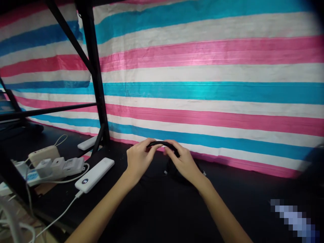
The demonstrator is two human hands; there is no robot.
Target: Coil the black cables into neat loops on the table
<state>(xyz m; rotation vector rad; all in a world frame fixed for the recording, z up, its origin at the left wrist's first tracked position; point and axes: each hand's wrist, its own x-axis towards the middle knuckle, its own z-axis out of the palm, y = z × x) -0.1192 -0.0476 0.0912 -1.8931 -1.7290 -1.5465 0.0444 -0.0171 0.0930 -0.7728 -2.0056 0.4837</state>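
Both my hands are raised a little above a black table near its far edge. My left hand and my right hand each pinch one end of a curved black band, which arches between them. Fingers of both hands are closed round it. More of the black object hangs below my right hand, hard to make out against the dark table.
A white power bank with a lit button and white cable lies at left. Beside it are a power strip with white plugs and a beige device. A black metal rack post stands behind. A striped pink, blue and white tarp covers the back.
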